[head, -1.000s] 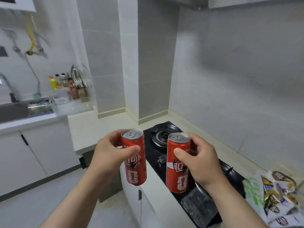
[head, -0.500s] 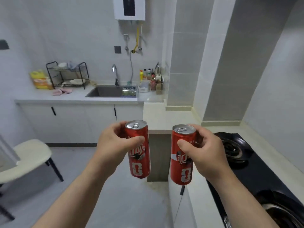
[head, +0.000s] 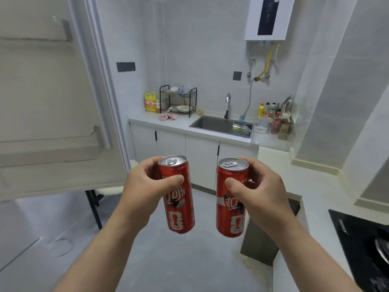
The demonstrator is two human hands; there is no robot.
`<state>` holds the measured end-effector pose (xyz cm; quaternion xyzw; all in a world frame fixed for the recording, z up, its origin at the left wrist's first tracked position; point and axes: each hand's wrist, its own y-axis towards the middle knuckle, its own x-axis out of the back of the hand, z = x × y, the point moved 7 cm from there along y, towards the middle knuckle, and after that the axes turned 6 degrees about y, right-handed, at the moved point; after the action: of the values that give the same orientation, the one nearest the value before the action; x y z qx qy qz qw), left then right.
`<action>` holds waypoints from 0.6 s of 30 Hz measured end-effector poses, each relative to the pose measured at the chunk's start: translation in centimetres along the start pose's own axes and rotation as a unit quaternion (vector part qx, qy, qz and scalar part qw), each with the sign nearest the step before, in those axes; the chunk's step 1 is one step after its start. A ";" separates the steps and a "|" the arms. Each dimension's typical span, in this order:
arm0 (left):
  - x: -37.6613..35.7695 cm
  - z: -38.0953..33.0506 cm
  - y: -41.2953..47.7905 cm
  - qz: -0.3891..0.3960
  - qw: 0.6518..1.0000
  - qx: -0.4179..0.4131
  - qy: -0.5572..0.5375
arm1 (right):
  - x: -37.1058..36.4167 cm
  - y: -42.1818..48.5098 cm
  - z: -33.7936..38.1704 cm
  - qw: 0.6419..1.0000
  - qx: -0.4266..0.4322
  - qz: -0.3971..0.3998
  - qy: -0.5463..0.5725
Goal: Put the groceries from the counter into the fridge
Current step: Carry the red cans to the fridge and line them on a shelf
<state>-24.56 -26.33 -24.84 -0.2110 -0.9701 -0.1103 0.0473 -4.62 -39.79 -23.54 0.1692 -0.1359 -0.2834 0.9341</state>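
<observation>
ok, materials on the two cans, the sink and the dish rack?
The left can and right can look like thin metal, probably aluminium: bare silvery tops with pull tabs, glossy red printed sides. The sink looks like brushed stainless steel, going by its dull grey sheen. The rack is thin black wire, likely coated metal, though that is too small to confirm.

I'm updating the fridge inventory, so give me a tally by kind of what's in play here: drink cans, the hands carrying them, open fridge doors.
Red drink cans: 2 (left can, right can)
Hands, each gripping one can: 2 (left hand, right hand)
Open fridge door: 1
Total: 5
</observation>
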 end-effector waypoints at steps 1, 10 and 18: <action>1.5 0.1 0.2 -0.009 1.000 -0.002 -0.003 | -1.5 0.6 0.2 1.000 0.004 0.005 0.007; 13.2 1.4 2.0 -0.094 0.995 -0.011 -0.017 | -14.9 4.6 2.2 0.994 0.027 0.094 0.042; 21.9 2.7 2.7 -0.162 0.987 -0.019 -0.005 | -24.8 7.4 3.6 0.985 0.046 0.148 0.074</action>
<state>-43.42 -14.55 -23.93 -0.0522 -0.9895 -0.1335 0.0198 -22.23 -20.56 -21.28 0.2109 -0.1029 -0.1220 0.9644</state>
